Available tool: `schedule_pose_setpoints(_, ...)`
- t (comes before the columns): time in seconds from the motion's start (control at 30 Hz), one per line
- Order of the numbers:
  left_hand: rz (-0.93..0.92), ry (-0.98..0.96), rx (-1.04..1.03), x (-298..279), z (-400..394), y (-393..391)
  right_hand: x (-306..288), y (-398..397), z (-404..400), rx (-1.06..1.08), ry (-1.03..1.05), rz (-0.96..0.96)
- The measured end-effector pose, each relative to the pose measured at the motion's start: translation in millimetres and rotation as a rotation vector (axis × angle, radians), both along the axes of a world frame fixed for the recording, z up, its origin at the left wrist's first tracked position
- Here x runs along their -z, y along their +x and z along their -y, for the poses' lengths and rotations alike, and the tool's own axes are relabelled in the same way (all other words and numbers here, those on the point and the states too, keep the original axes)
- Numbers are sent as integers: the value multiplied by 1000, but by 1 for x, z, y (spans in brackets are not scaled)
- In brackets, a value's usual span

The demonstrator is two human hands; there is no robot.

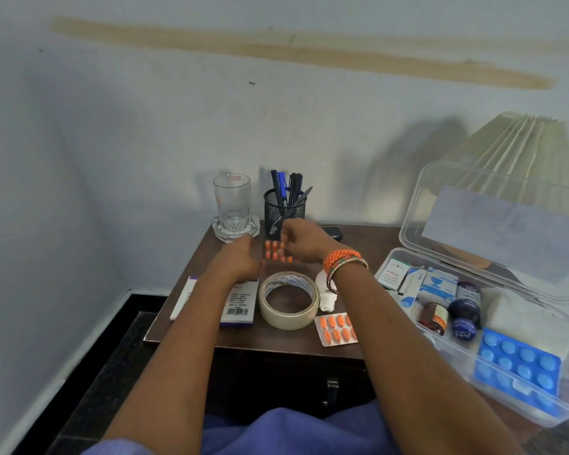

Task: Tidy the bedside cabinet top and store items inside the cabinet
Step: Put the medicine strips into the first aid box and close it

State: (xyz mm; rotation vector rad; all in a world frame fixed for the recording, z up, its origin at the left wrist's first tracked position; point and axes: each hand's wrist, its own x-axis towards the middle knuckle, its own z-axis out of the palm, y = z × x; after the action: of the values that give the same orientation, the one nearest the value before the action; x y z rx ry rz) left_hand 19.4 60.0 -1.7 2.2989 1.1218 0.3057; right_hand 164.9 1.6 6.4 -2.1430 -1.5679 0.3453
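Observation:
My right hand (301, 239) pinches the top of a blister strip of orange pills (276, 251) just above the dark wooden cabinet top (204, 267), in front of the pen holder. My left hand (239, 257) hovers beside the strip's left edge, fingers loosely curled, holding nothing that I can see. A second orange pill strip (334, 330) lies near the front edge. A roll of clear tape (289, 300) sits between my forearms. A white medicine box (239, 303) lies under my left forearm.
A drinking glass (232, 201) stands in a glass ashtray at the back left, next to a black mesh pen holder (284, 210). An open clear plastic box (493, 326) of medicines sits at the right, with a blue pill strip (518, 366) inside. A pleated lampshade (526, 159) rises behind it.

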Motion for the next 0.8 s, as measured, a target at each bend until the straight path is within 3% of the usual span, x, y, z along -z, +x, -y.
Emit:
schedule_pose_setpoints(0.13, 414, -45, -27, -8, 1, -2, -33, -7, 12, -37, 224, -93)
schedule_pose_setpoints(0.33, 893, -510, -199, -42, 16, 4, -58, -11, 20, 63, 625, -462)
schedule_pose_setpoints(0.47, 1110, -708, -291, -53, 32, 3, -61, -12, 28, 110, 702, -632)
schedule_pose_setpoints(0.57, 1031, -845, -196, -60, 48, 2, -59, -12, 33, 102, 690, -527)
schedule_pose_setpoints(0.7, 747, -774, -21, -64, 61, 1, -62, -7, 55, 116, 704, -572)
schedule_pose_setpoints(0.8, 653, -698, 73, -65, 72, 5, -67, -1, 76, 94, 654, -535)
